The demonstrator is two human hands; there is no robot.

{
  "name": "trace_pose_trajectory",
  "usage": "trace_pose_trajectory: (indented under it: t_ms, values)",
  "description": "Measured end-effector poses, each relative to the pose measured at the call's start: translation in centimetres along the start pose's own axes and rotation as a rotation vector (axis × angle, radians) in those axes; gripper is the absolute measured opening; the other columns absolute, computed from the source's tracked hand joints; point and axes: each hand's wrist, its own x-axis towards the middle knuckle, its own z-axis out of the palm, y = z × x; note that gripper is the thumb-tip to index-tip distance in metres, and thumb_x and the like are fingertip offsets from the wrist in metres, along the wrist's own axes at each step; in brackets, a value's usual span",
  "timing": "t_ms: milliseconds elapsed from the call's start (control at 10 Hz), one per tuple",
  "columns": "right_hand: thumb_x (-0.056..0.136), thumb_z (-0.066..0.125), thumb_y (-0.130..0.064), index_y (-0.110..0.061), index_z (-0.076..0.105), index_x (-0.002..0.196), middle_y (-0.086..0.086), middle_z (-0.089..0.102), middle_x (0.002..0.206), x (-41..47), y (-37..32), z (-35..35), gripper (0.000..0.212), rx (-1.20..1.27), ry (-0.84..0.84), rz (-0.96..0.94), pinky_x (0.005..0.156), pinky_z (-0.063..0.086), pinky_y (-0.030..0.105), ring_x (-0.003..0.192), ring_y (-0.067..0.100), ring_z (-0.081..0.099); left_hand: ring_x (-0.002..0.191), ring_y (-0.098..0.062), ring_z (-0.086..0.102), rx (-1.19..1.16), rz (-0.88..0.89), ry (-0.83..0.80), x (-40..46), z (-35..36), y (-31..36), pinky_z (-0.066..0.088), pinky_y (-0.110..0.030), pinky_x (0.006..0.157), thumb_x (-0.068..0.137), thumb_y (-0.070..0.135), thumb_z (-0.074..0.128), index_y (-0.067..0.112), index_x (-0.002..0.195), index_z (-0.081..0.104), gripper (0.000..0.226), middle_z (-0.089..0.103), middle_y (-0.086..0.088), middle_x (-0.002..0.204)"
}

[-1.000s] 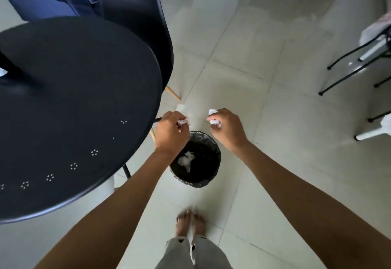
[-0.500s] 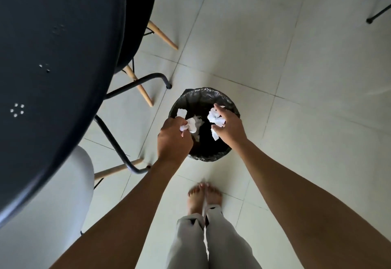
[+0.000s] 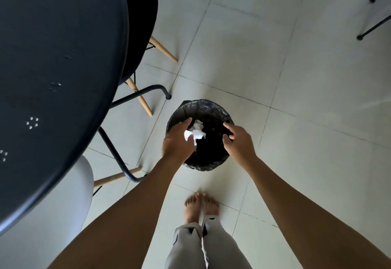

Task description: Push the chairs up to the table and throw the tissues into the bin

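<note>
Two bare hands hover over a small round bin [image 3: 191, 107] lined with a dark bag, seen from above by a camera on the person's head. The left hand [image 3: 176, 141] is over the bin's left rim with its fingers spread; a white tissue [image 3: 194, 135] shows just beside its thumb, and whether the thumb still pinches it or it is falling free cannot be told. A second crumpled tissue [image 3: 198, 124] lies further in, against the dark lining. The right hand [image 3: 238, 140] is over the right rim, fingers loosely curled and apart, holding nothing. To the left a dark round table [image 3: 59, 67] fills the view, with a dark chair [image 3: 141, 25] tucked behind it and a white chair [image 3: 48, 215] below its edge; bare feet stand on pale floor tiles just behind the bin.

Likely risk: the tissue beside the left thumb is light and near the rim, so it may cling to the fingers or drift out onto the floor. The bin is light-looking, and a knock from either hand could tip it.

The bin's bottom is lost in shadow, both chairs are largely hidden by the table, and how far they are pushed in is unclear
</note>
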Motion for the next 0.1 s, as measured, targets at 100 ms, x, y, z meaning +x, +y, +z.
trace_pose_trajectory:
  t_ms: [100]
  values:
    - [0.092, 0.053, -0.013, -0.015, 0.054, 0.134, 0.009, 0.056, 0.133, -3.37, -2.72, -3.90, 0.042, 0.116, 0.102, -0.012, 0.093, 0.049, 0.020, 0.110, 0.023, 0.064, 0.135, -0.018, 0.043, 0.002, -0.020, -0.026, -2.75, -1.79, -0.30, 0.037, -0.035, 0.113, 0.093, 0.018, 0.048, 0.026, 0.143, 0.041, 0.051, 0.045, 0.000, 0.145]
